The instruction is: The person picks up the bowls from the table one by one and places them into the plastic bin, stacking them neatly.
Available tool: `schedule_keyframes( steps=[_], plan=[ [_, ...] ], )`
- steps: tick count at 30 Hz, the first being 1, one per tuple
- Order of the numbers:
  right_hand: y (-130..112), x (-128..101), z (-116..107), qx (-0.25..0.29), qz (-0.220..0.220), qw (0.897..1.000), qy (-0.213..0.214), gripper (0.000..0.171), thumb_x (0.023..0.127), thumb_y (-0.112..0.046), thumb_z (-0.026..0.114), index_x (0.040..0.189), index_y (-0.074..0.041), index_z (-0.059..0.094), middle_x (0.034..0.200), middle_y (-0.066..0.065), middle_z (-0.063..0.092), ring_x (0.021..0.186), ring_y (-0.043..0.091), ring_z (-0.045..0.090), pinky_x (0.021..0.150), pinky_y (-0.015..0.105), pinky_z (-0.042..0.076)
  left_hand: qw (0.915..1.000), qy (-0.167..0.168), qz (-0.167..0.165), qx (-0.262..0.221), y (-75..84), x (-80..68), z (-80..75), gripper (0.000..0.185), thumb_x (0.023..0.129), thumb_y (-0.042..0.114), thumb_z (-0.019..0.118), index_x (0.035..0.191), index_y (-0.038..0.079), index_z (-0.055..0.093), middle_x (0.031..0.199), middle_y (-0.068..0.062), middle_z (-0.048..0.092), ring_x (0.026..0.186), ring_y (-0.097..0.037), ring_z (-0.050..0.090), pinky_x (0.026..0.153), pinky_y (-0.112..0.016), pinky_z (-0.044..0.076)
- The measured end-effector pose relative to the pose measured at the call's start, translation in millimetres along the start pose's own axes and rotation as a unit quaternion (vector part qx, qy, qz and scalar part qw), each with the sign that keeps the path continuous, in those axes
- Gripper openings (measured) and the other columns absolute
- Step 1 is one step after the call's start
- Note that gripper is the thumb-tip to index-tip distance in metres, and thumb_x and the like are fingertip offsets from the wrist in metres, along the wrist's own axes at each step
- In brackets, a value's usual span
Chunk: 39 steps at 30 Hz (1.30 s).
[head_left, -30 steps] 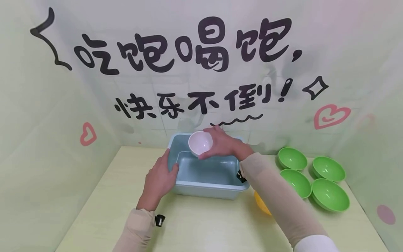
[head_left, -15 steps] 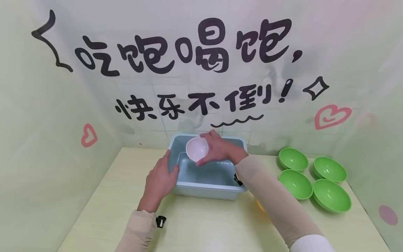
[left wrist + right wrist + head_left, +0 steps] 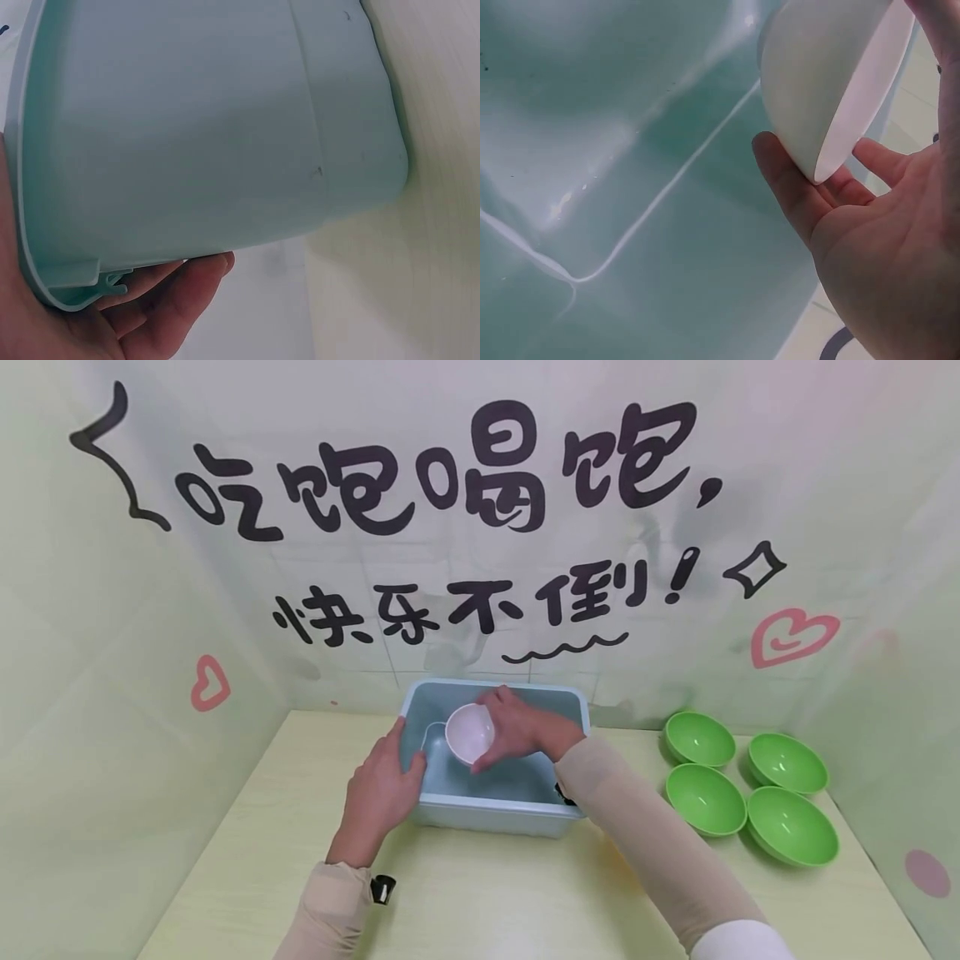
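A small white bowl (image 3: pixel 469 735) is in my right hand (image 3: pixel 519 727), inside the upper part of a light blue plastic basin (image 3: pixel 487 818). In the right wrist view, fingers curl around the rim of the tilted bowl (image 3: pixel 817 82), above the basin's inner floor (image 3: pixel 577 135). My left hand (image 3: pixel 382 787) grips the basin's left rim, thumb over the inside. From the left wrist, its fingers (image 3: pixel 184 300) show curled under the lip against the basin's outer wall (image 3: pixel 187 150).
Several green bowls (image 3: pixel 791 827) stand grouped on the table's right side. A sliver of something orange (image 3: pixel 622 858) shows beside my right sleeve, mostly hidden. A printed backdrop (image 3: pixel 480 543) rises right behind the basin, and the table (image 3: pixel 465 893) extends in front.
My right hand has lowered the white bowl deeper into the basin, drawing it slightly toward me. My left hand has stayed on the rim.
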State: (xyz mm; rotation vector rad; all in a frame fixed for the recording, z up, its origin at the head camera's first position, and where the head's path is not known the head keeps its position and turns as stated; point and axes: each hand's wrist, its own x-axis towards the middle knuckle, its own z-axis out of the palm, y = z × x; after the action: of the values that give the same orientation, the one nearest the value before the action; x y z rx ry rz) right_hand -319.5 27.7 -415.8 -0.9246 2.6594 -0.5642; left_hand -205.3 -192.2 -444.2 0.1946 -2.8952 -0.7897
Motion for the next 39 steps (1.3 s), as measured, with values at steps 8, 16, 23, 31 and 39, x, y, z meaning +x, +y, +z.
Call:
schedule_keyframes(
  steps=[8, 16, 23, 31, 39],
  plan=[
    [0.6, 3.7, 13.6, -0.007, 0.013, 0.999, -0.029, 0.104, 0.067, -0.05, 0.092, 0.147, -0.009, 0.04, 0.136, 0.015, 0.04, 0.119, 0.028, 0.052, 0.104, 0.043, 0.051, 1.0, -0.001, -0.002, -0.003, 0.2, -0.7, -1.1, 0.069, 0.103, 0.043, 0.045, 0.162, 0.012, 0.028, 0.153, -0.021, 0.049, 0.124, -0.05, 0.061, 0.096, -0.067, 0.05],
    [1.7, 3.8, 17.9, -0.027, 0.018, 0.999, -0.03, 0.104, 0.067, -0.048, 0.092, 0.146, -0.005, 0.04, 0.135, 0.017, 0.041, 0.115, 0.03, 0.056, 0.103, 0.043, 0.052, 1.0, 0.005, 0.003, -0.005, 1.2, -2.2, -0.9, 0.069, 0.102, 0.042, 0.046, 0.162, 0.011, 0.029, 0.152, -0.021, 0.051, 0.121, -0.05, 0.062, 0.093, -0.066, 0.051],
    [3.3, 3.8, 20.3, -0.058, 0.045, 0.996, -0.059, 0.099, 0.069, -0.047, 0.09, 0.144, -0.005, 0.041, 0.133, 0.016, 0.041, 0.111, 0.028, 0.058, 0.101, 0.041, 0.053, 1.0, 0.002, 0.003, -0.006, 0.8, -1.9, -1.7, 0.068, 0.102, 0.043, 0.044, 0.162, 0.012, 0.029, 0.152, -0.021, 0.05, 0.121, -0.051, 0.061, 0.093, -0.067, 0.051],
    [3.8, 2.4, 19.9, -0.065, 0.058, 0.991, -0.098, 0.091, 0.071, -0.045, 0.09, 0.142, -0.008, 0.046, 0.131, 0.011, 0.042, 0.114, 0.026, 0.053, 0.101, 0.042, 0.052, 1.0, 0.002, 0.002, -0.005, -1.4, -1.8, -1.4, 0.068, 0.103, 0.044, 0.044, 0.162, 0.013, 0.029, 0.151, -0.021, 0.051, 0.119, -0.052, 0.062, 0.091, -0.066, 0.051],
    [7.2, 2.5, 19.0, -0.09, 0.07, 0.986, -0.125, 0.095, 0.069, -0.05, 0.09, 0.147, -0.018, 0.046, 0.138, 0.007, 0.047, 0.125, 0.027, 0.043, 0.107, 0.049, 0.048, 0.9999, 0.004, 0.004, -0.01, -1.2, -0.8, -0.1, 0.068, 0.103, 0.043, 0.044, 0.162, 0.013, 0.029, 0.152, -0.021, 0.051, 0.121, -0.051, 0.061, 0.092, -0.067, 0.051]
  ],
)
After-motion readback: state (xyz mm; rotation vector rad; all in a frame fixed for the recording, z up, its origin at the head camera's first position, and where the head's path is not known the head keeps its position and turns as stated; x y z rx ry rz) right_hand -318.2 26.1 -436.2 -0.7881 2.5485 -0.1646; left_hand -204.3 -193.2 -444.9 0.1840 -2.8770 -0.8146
